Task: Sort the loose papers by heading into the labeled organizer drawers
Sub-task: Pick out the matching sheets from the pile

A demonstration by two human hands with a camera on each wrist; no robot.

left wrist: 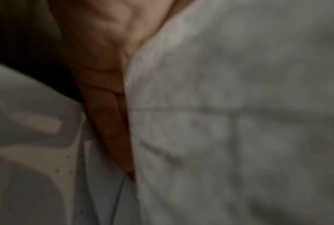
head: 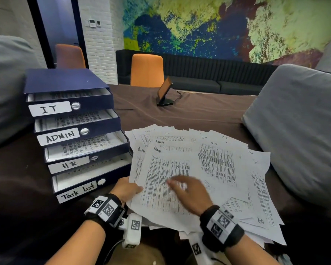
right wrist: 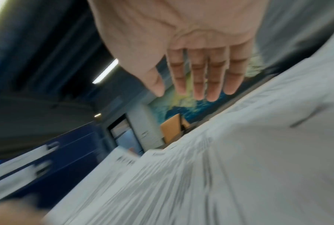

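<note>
A dark blue drawer organizer (head: 69,81) stands at the left with its drawers pulled out, labeled IT (head: 49,109), ADMIN (head: 60,137), HR (head: 70,165) and Task List (head: 77,191). A fanned pile of printed papers (head: 218,159) covers the table in front of me. My left hand (head: 127,189) grips the left edge of a sheet headed Admin (head: 161,180), thumb on top. My right hand (head: 187,190) hovers flat over that sheet with straight fingers (right wrist: 199,79) and holds nothing. The left wrist view shows fingers (left wrist: 108,106) against paper (left wrist: 230,121), blurred.
A brown cloth (head: 199,109) covers the table. A small stand-up screen (head: 164,92) sits at the far middle. Grey cushions lie at the right (head: 298,131) and left (head: 6,83). Orange chairs (head: 147,70) stand beyond the table.
</note>
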